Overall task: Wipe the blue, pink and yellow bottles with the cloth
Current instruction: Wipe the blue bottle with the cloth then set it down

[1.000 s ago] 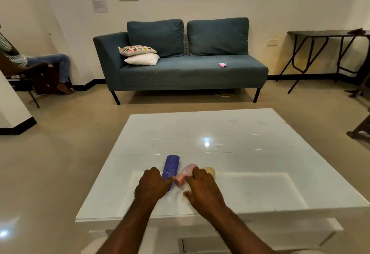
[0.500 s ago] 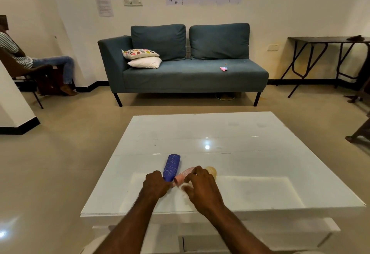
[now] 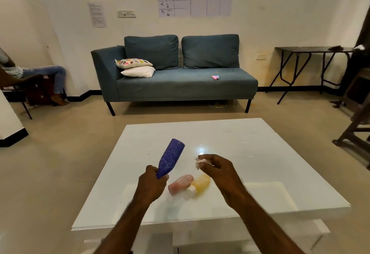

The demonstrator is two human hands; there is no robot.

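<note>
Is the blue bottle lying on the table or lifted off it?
Lifted. The left hand grips the blue bottle at its lower end, tilted in the air above the table.

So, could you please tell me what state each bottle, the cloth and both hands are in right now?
Blue bottle: lifted, tilted, held at its lower end.
Pink bottle: lying on the table.
Yellow bottle: lying beside the pink one.
Cloth: bunched, pinched.
Left hand: gripping the blue bottle.
Right hand: raised, holding the cloth.
</note>
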